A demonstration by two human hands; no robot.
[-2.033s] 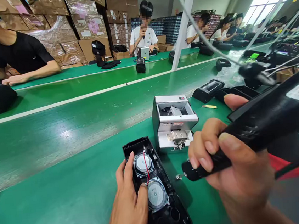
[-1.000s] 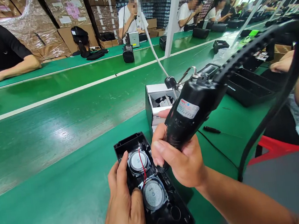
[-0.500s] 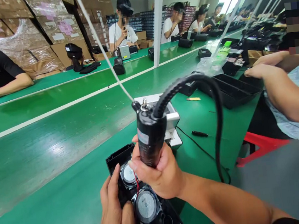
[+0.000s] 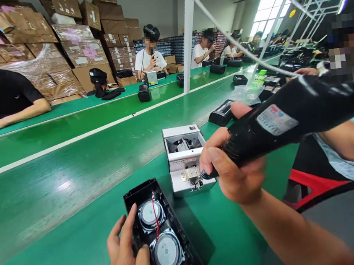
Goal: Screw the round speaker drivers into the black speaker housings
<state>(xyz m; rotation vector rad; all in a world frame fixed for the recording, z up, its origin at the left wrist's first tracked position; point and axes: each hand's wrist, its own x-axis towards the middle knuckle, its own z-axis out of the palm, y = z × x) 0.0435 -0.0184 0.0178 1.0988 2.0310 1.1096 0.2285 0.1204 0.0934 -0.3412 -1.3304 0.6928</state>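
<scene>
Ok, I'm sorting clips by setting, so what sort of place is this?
Probably a factory assembly workshop: people line a long green worktop, cartons are stacked behind, and the left hand touches an open black casing with two round speakers inside.

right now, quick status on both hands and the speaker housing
Left hand on open housing, two speakers showing. Right hand gripping black power tool. White machine stands just beyond housing.

I see brown boxes (image 4: 52, 74) piled far left, a white post (image 4: 188, 38) ahead, a red stool (image 4: 318, 182) to my right.
</scene>
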